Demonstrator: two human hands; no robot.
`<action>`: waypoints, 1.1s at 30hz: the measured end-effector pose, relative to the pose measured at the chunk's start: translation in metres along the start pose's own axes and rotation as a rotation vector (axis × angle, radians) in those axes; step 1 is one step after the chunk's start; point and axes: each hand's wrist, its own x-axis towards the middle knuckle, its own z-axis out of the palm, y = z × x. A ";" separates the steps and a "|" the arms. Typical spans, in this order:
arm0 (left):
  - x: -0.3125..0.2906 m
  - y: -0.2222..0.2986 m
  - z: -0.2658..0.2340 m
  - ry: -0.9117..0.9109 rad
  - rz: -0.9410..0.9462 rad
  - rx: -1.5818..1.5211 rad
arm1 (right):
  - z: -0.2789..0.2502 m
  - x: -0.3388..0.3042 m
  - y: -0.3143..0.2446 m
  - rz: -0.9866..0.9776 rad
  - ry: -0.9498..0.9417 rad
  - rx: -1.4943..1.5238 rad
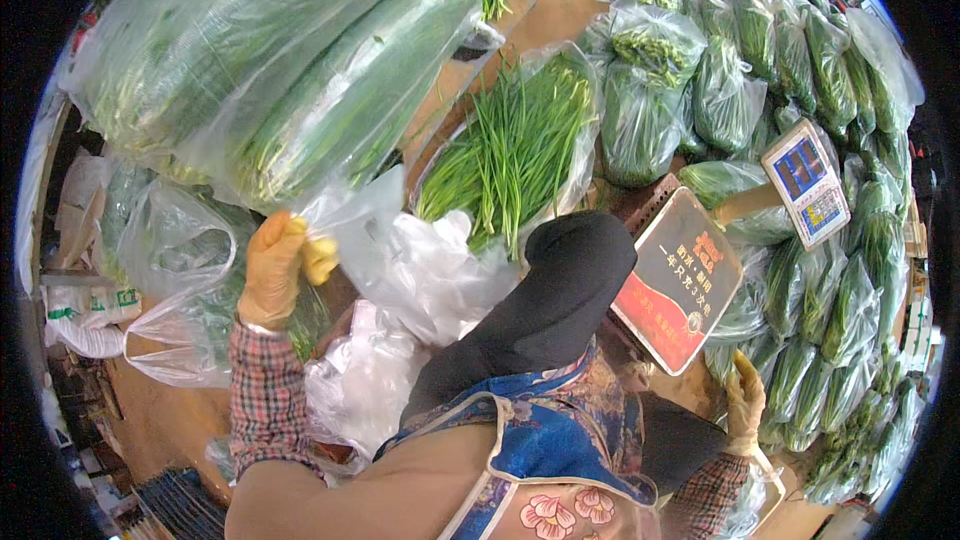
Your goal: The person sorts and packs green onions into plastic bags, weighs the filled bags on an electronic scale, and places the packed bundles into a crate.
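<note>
My left hand (277, 270), in a tan glove with yellow fingertips, pinches the edge of a clear plastic bag (345, 210) at the lower end of a large bundle. Long green leafy stalks (330, 80) lie inside that big clear wrapping. My right hand (744, 402), gloved alike, is low on the right with its fingers loosely extended and nothing visible in them. It is nearest the bagged greens (800, 390) beside the scale. Loose green chives (515, 145) lie on an opened plastic sheet ahead of my knee.
A scale with a dark, red-edged platform (680, 280) and a tilted display (805, 183) stands right of my knee. Many bagged greens (730, 90) are piled along the right. White plastic bags (370, 370) crumple beside my left leg, and an open clear bag (190, 240) lies at left.
</note>
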 end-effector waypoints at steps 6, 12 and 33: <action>0.049 0.017 0.163 -0.397 0.314 0.103 | 0.039 0.016 -0.134 -0.156 -0.002 0.497; 0.073 0.010 0.305 -0.925 0.199 -0.122 | 0.056 0.040 -0.182 -0.518 -0.002 0.591; 0.056 -0.086 0.378 -0.757 0.654 0.611 | 0.091 0.014 -0.087 0.036 0.110 0.986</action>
